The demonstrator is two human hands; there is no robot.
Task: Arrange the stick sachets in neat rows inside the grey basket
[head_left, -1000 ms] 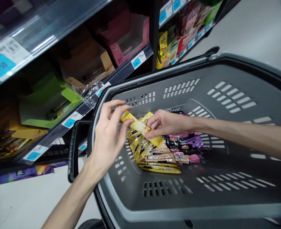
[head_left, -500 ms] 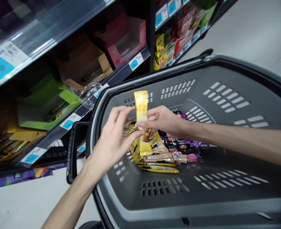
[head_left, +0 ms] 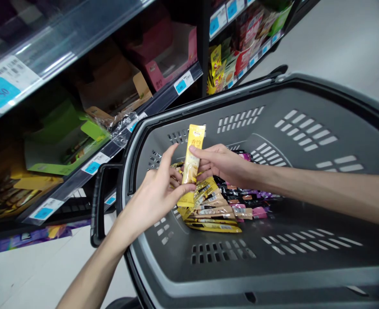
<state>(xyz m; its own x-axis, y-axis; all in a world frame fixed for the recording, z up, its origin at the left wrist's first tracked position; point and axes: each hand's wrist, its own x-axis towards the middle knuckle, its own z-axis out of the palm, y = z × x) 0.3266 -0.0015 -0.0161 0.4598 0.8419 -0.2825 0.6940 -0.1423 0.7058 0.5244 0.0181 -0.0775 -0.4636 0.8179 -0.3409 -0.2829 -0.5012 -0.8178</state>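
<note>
A slim yellow sachet (head_left: 191, 168) with printed lettering is held above the shopping basket (head_left: 308, 257). My right hand (head_left: 220, 161) pinches its upper half, thumb on the front and fingers behind. My left hand (head_left: 159, 191) is at its lower half, the thumb across the front and some fingers curled behind it; the index finger points up, off the packet. Beneath both hands, inside the basket, lies a fanned pile of sachets (head_left: 213, 211) in yellow, tan, pink, black and purple. The hands and the held sachet cover part of that pile.
Shelves on the left carry opened display boxes: green (head_left: 44, 168), brown (head_left: 141, 86) and pink (head_left: 157, 77). Price tags (head_left: 96, 163) line the shelf edges. A black basket handle (head_left: 96, 210) juts out on the left. Bagged snacks (head_left: 217, 68) stand on a farther shelf.
The yellow sachet has tilted, its top leaning right and its bottom shifting left. My right thumb has moved higher on it, and my left index finger has lifted away from its edge.
</note>
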